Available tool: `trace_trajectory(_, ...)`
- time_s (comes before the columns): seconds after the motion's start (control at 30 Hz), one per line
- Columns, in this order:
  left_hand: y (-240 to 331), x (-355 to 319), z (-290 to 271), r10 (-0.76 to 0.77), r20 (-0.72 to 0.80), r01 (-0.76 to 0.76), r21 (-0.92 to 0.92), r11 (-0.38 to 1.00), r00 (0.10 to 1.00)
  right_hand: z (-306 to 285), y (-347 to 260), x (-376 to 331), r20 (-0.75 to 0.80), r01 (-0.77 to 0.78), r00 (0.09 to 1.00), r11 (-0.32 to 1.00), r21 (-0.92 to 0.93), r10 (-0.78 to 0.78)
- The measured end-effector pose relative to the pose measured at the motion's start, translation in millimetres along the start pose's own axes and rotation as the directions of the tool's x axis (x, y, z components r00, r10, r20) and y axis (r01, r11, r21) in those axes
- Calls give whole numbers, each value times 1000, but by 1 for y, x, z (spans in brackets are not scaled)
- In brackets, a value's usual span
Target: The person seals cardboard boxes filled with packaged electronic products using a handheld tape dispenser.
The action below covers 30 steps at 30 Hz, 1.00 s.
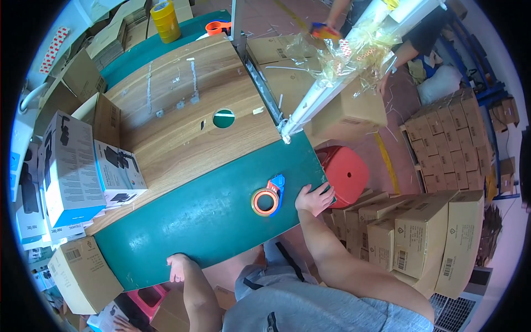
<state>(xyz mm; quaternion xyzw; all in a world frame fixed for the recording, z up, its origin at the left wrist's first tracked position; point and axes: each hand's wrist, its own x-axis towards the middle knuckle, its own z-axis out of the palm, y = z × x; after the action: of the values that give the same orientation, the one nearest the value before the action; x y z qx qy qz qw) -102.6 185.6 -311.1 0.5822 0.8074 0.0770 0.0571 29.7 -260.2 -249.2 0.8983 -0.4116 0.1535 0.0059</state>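
Observation:
My left hand point(178, 268) is at the front edge of the green-topped table point(182, 229), its fingers curled at the edge and partly hidden. My right hand point(315, 200) rests palm down on the table's right end with its fingers stretched apart. A little to the left of it lies a blue and orange tape dispenser point(279, 188), touched by neither hand.
A wooden shelf board point(182, 105) with a round hole borders the green top. Printed boxes point(74, 166) stand left, and a red stool point(347, 174) right. Cartons point(409, 238) crowd the lower right. Beyond the white post point(332, 83), another person's hand point(332, 27) holds a tape dispenser.

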Motion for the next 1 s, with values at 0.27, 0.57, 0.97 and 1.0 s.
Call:
trace_trajectory(0.27, 4, -9, -1, 82, 9, -82, 0, 997, 997, 1, 6, 5, 14, -17, 1000, 1000, 3, 17)
trace_trajectory(0.57, -1, -13, -32, -96, -76, 99, 40, 994, 993, 5, -4, -3, 19, 127, 992, 992, -16, -127)
trace_trajectory(0.97, 14, -37, -64, -416, -150, 427, 48, 903, 897, 29, 10, 0, -88, 62, 994, 994, -87, -70)
trace_trajectory(1.0, 15, -39, -65, -409, -126, 417, 46, 908, 904, 29, 10, 1, -90, 53, 994, 994, -99, -62)
